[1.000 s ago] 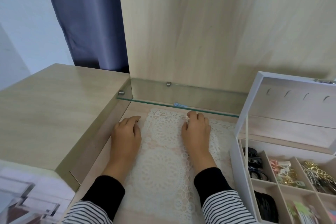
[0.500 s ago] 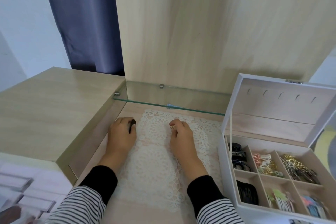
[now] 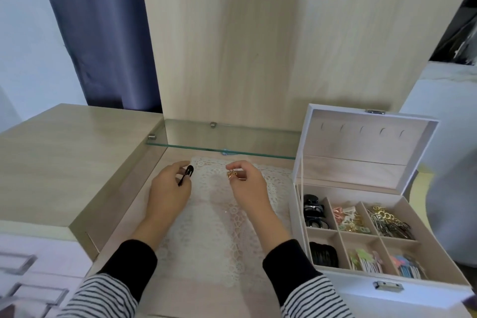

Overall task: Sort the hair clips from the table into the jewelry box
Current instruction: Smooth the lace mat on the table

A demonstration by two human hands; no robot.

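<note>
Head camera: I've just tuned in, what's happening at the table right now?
A person is sorting hair clips. Their left hand pinches a black clip and their right hand pinches a small gold clip, both near the far end of the lace mat. The jewelry box stands open on the right, partly filled; neither held clip is in it yet.

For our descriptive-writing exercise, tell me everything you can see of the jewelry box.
The jewelry box is white outside with a pale beige lining. Its lid stands open, leaning back, held by a thin white strap, and shows five small hooks above a pocket. A metal clasp sits on the front wall. Inside, dividers form six compartments in two rows, holding black claw clips, pink and gold clips and colourful clips. It stands on the table, right of the lace mat.
</note>
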